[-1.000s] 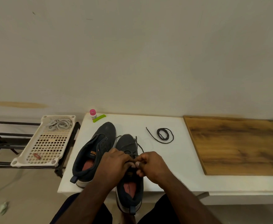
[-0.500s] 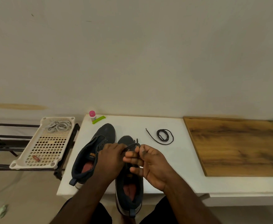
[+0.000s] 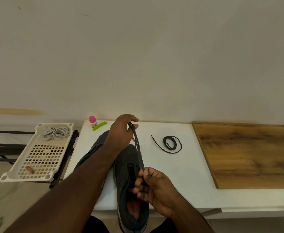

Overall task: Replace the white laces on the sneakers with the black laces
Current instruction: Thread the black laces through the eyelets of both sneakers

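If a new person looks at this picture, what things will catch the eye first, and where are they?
First, the two hands over the white table: the left hand holds the black lace up and away, and the right hand pinches it above the nearer dark sneaker. Next, a second coiled black lace lies to the right on the table. On the left, pale laces lie in a white basket.

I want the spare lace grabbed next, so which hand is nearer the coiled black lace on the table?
Right. The right hand sits nearer the coiled black lace, below it; the left hand is farther away, to its left.
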